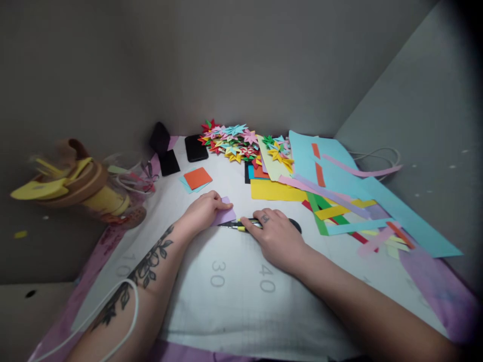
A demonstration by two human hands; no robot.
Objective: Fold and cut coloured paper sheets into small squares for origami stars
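My left hand [204,209] rests palm down on a small lilac paper square [225,215] and holds it flat on the white cutting mat [226,296]. Its fingers are curled over the paper. My right hand [277,236] lies just to the right, closed around a black and yellow craft knife [241,224]. The knife's tip points left and meets the lower edge of the lilac paper.
An orange square on light blue squares [196,178] lies beyond my left hand. Several folded paper stars [236,141] are piled at the back. Coloured sheets and strips [339,201] spread on the right. A black phone [195,148] and a clear container [124,186] stand on the left.
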